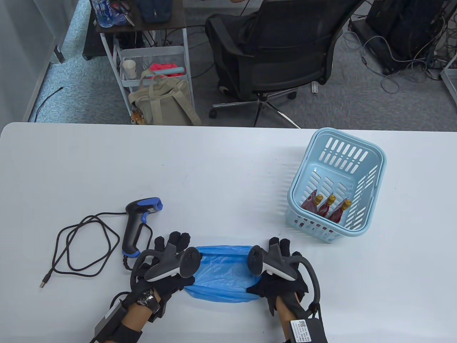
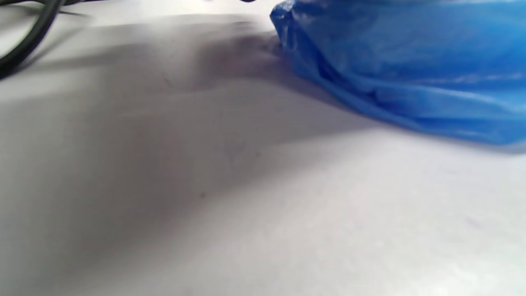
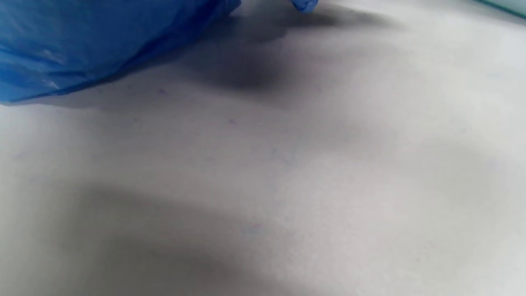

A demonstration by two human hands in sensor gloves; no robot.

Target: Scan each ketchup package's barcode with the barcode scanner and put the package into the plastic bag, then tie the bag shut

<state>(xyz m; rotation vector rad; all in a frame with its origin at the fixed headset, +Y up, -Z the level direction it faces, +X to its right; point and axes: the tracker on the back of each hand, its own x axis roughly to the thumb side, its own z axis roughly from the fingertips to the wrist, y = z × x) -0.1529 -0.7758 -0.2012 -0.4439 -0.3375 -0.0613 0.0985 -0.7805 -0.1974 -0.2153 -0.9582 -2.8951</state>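
Three ketchup packages (image 1: 326, 208) upright in basket (image 1: 375, 152), right of frame centre, none scanned. Blue plastic bag (image 1: 221, 273) flat at lower centre between left hand (image 1: 166, 266) and right hand (image 1: 276, 269), likely spreading it open; whether fingers pinch or only press plastic, cannot tell. Barcode scanner (image 1: 137, 223) lies idle, just left, within reach.

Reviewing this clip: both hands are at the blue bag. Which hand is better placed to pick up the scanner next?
Left. The barcode scanner lies just beyond the left hand, while the right hand sits across the plastic bag.
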